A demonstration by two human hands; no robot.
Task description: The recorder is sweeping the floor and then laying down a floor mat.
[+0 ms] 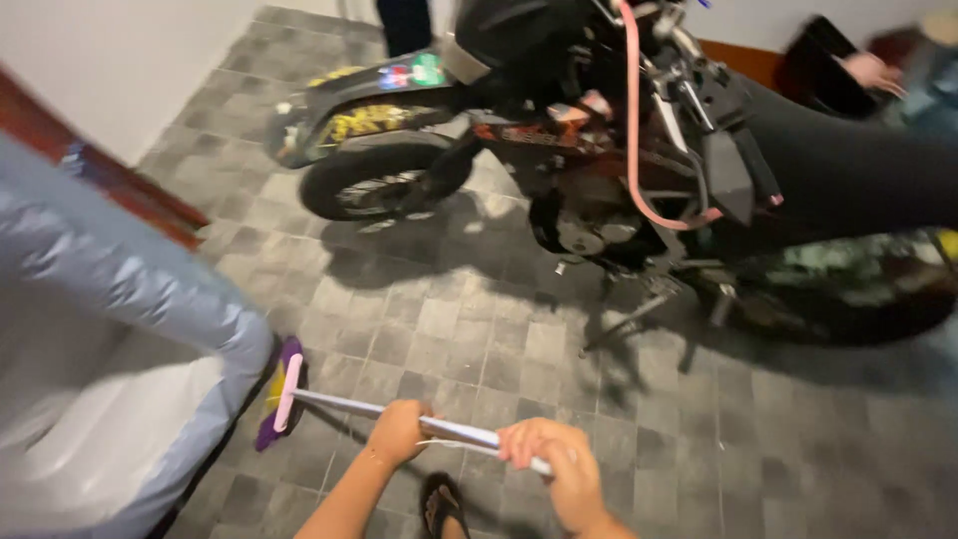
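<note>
Broom handle [399,410] is being gripped by both hands: left hand [399,431] clenched around mid-shaft, right hand [561,469] clenched around upper end. Shaft is running through both fists. Broom head [281,393] is being held on grey tiled floor [479,339], beside motorcycle [619,160].

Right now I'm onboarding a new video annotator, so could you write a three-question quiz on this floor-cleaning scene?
1. True or false: both hands grip the mop handle.
2. Which hand is nearer the mop head: A) left hand B) right hand
3. What vehicle stands parked on the tiled floor?

Key: 1. true. 2. A. 3. A motorcycle, propped on its kickstand.
</note>
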